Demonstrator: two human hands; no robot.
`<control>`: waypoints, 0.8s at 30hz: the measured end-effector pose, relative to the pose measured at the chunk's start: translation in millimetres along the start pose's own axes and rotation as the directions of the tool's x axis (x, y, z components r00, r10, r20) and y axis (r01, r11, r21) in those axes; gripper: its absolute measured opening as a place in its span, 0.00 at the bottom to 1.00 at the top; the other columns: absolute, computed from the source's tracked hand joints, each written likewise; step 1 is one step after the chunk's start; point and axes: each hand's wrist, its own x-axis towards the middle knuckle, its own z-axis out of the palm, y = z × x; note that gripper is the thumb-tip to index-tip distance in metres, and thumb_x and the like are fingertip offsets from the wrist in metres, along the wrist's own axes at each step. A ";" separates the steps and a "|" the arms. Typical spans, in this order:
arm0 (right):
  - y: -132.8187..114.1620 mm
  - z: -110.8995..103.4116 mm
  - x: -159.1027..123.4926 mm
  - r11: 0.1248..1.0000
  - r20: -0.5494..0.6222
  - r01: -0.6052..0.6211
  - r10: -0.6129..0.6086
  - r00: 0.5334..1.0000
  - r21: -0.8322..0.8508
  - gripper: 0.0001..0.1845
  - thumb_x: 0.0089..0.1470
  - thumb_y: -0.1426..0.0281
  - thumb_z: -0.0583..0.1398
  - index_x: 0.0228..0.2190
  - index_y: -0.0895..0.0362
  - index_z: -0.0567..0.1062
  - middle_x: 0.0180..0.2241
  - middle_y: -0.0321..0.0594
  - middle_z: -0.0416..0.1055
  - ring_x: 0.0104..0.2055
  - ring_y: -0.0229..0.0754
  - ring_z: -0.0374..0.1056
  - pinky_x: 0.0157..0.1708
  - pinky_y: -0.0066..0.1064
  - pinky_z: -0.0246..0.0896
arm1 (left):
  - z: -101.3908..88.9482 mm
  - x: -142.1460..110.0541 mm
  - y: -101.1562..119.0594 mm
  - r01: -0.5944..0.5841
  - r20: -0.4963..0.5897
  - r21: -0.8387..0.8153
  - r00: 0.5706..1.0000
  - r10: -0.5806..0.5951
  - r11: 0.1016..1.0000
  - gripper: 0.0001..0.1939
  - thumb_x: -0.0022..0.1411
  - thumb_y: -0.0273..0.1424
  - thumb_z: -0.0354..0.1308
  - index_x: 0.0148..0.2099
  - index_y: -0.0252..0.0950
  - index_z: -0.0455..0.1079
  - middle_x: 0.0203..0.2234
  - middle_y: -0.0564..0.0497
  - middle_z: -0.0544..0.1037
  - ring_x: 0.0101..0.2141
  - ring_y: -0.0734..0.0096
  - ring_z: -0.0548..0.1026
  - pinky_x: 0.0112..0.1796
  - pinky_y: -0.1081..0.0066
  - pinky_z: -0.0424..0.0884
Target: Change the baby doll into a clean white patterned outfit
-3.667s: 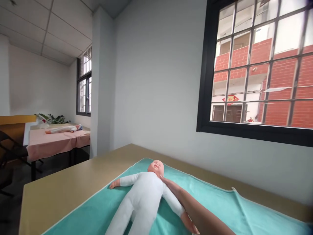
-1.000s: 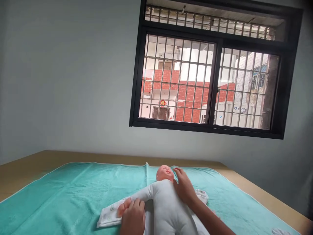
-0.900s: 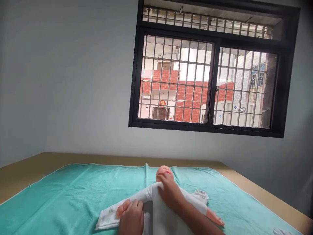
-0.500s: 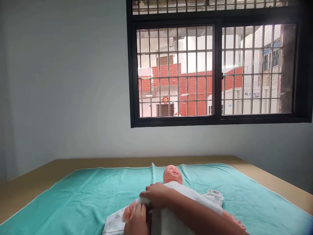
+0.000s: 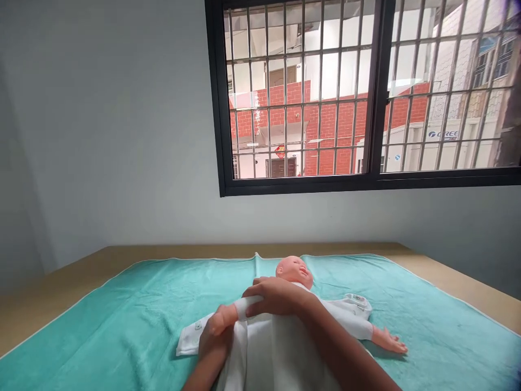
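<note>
A baby doll (image 5: pixel 293 270) lies on its back with its head toward the wall, dressed in a white top (image 5: pixel 260 342). My left hand (image 5: pixel 215 343) is closed around the doll's hand (image 5: pixel 223 319) on the left, holding that arm up. Just above it, my right hand (image 5: pixel 279 296) grips the white sleeve (image 5: pixel 243 307) on the same arm, my thumb beneath. The doll's other arm (image 5: pixel 386 340) stretches out to the right, its hand bare below the sleeve. Beneath the doll lies a white printed garment, its sleeves (image 5: pixel 189 339) spread to both sides.
A turquoise towel (image 5: pixel 142 309) with some wrinkles covers most of the tan table (image 5: pixel 81 277). Behind the table stand a pale wall (image 5: pixel 122 163) and a black-framed window (image 5: pixel 293 184) with metal bars.
My left hand has shifted from beside the doll's arm to underneath its hand. The sleeve now reaches near the wrist, and the doll's head has turned to the right. The camera view has tilted down.
</note>
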 end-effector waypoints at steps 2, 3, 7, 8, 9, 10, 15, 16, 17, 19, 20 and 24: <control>-2.2 -6.5 0.1 0.999 0.011 -0.024 0.024 1.000 -0.048 0.16 0.54 0.53 0.61 0.36 0.50 0.82 0.32 0.38 0.71 0.28 0.39 0.62 0.28 0.32 0.52 | -4.7 0.7 -0.3 -0.004 -0.021 -0.108 1.000 0.002 0.994 0.13 0.64 0.30 0.40 0.33 0.36 0.65 0.32 0.46 0.77 0.40 0.59 0.74 0.42 0.67 0.68; -3.4 -10.8 -0.4 0.996 0.010 -0.039 0.040 0.999 -0.076 0.16 0.54 0.53 0.60 0.35 0.50 0.82 0.32 0.38 0.71 0.27 0.39 0.62 0.28 0.32 0.52 | -7.0 -0.1 0.5 -0.010 -0.035 -0.157 0.999 0.005 0.988 0.13 0.64 0.30 0.39 0.33 0.36 0.63 0.32 0.47 0.76 0.40 0.61 0.73 0.42 0.68 0.68; -11.4 -26.5 -5.6 0.953 0.072 -0.184 0.207 0.976 -0.241 0.16 0.54 0.54 0.58 0.30 0.50 0.80 0.33 0.39 0.71 0.28 0.40 0.63 0.28 0.32 0.51 | -17.4 -6.2 6.1 0.094 0.053 -0.603 0.996 -0.077 0.793 0.11 0.63 0.39 0.44 0.30 0.39 0.56 0.24 0.57 0.69 0.28 0.71 0.70 0.30 0.73 0.69; -13.7 -28.3 -6.9 0.931 0.097 -0.224 0.261 0.960 -0.287 0.15 0.53 0.55 0.58 0.30 0.50 0.80 0.33 0.39 0.71 0.29 0.42 0.64 0.28 0.32 0.51 | -20.4 -7.2 7.5 0.155 0.116 -0.730 0.988 -0.103 0.665 0.12 0.60 0.40 0.49 0.30 0.39 0.55 0.22 0.58 0.67 0.25 0.73 0.68 0.28 0.73 0.68; -15.8 -28.9 -7.7 0.913 0.116 -0.250 0.300 0.947 -0.322 0.14 0.53 0.56 0.58 0.30 0.50 0.80 0.34 0.40 0.72 0.31 0.43 0.65 0.29 0.33 0.52 | -23.2 -7.8 9.1 0.212 0.179 -0.823 0.977 -0.114 0.526 0.13 0.57 0.40 0.55 0.29 0.39 0.56 0.20 0.59 0.66 0.23 0.74 0.67 0.27 0.74 0.67; -17.5 -28.3 -7.9 0.899 0.125 -0.263 0.323 0.938 -0.349 0.13 0.53 0.57 0.58 0.31 0.50 0.80 0.35 0.41 0.73 0.33 0.45 0.67 0.30 0.33 0.53 | -25.9 -8.4 11.1 0.249 0.224 -0.877 0.968 -0.110 0.410 0.14 0.53 0.40 0.59 0.29 0.39 0.57 0.20 0.59 0.66 0.23 0.75 0.67 0.26 0.74 0.67; -21.0 -11.2 -2.1 0.871 0.182 -0.197 0.306 0.934 -0.450 0.11 0.54 0.61 0.61 0.34 0.53 0.80 0.36 0.45 0.75 0.43 0.51 0.69 0.40 0.36 0.57 | -33.4 -13.2 30.4 0.209 0.202 -0.920 0.978 -0.057 0.331 0.17 0.52 0.41 0.65 0.32 0.38 0.62 0.19 0.59 0.69 0.21 0.75 0.68 0.24 0.74 0.66; -21.5 -5.9 -0.3 0.864 0.180 -0.180 0.294 0.939 -0.471 0.12 0.55 0.61 0.61 0.34 0.54 0.80 0.37 0.46 0.76 0.42 0.51 0.69 0.40 0.37 0.58 | -33.3 -14.6 34.7 0.198 0.194 -0.914 0.980 -0.045 0.355 0.17 0.52 0.42 0.65 0.33 0.38 0.62 0.19 0.59 0.70 0.21 0.75 0.68 0.24 0.75 0.66; -22.1 -0.5 1.4 0.856 0.165 -0.164 0.276 0.947 -0.490 0.13 0.56 0.60 0.61 0.35 0.56 0.80 0.37 0.48 0.76 0.42 0.52 0.70 0.41 0.38 0.58 | -32.6 -16.0 38.4 0.193 0.193 -0.907 0.980 -0.037 0.373 0.18 0.52 0.44 0.65 0.34 0.38 0.63 0.19 0.59 0.71 0.21 0.75 0.69 0.24 0.75 0.66; -23.1 8.6 4.7 0.855 0.104 -0.131 0.211 0.972 -0.503 0.14 0.56 0.60 0.60 0.37 0.57 0.79 0.37 0.49 0.76 0.42 0.53 0.70 0.41 0.39 0.60 | -29.7 -18.6 42.7 0.200 0.202 -0.903 0.979 -0.037 0.380 0.21 0.51 0.46 0.65 0.35 0.38 0.63 0.21 0.58 0.73 0.21 0.74 0.71 0.25 0.75 0.67; -23.0 11.0 5.7 0.864 0.079 -0.112 0.172 0.982 -0.491 0.14 0.56 0.60 0.60 0.38 0.57 0.78 0.38 0.49 0.76 0.42 0.53 0.70 0.40 0.39 0.60 | -27.8 -19.7 43.4 0.204 0.201 -0.904 0.978 -0.047 0.376 0.22 0.50 0.47 0.66 0.36 0.38 0.64 0.22 0.57 0.74 0.22 0.74 0.71 0.25 0.75 0.67; -10.1 -7.0 -4.0 0.971 0.022 -0.063 0.070 0.997 -0.229 0.18 0.57 0.60 0.59 0.48 0.52 0.74 0.45 0.45 0.74 0.45 0.50 0.70 0.41 0.38 0.62 | -21.3 -24.3 41.1 0.199 0.193 -0.899 0.980 -0.055 0.391 0.22 0.50 0.48 0.66 0.36 0.37 0.65 0.26 0.56 0.76 0.24 0.73 0.73 0.27 0.74 0.68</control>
